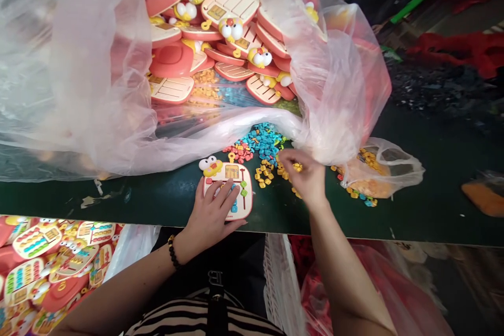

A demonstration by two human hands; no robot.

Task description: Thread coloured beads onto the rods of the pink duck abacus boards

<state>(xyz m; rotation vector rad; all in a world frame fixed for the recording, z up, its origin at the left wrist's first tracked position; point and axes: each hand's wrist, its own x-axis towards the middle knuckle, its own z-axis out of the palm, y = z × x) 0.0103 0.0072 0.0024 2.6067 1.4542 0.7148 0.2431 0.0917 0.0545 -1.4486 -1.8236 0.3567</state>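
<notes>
My left hand (212, 210) lies with spread fingers on a cream toy board (247, 207) with a duck-like head and bulging eyes, flat on the table. Green beads show in its right slot and blue ones beside my fingers; the rest is covered. My right hand (309, 181), a little blurred, is closed in a pinch over the loose yellow beads (264, 173); what it pinches, if anything, I cannot make out. Behind them are piles of blue beads (264, 140) and red beads (238, 152), with a few green ones at the edge.
A large clear plastic bag (189, 155) full of red-backed toy boards (230, 2) stands behind the beads. To the right, a small bag (394, 176) holds yellow beads. Boards with beads on them (37, 239) are heaped below the table edge at left. The dark green table (157, 205) runs across.
</notes>
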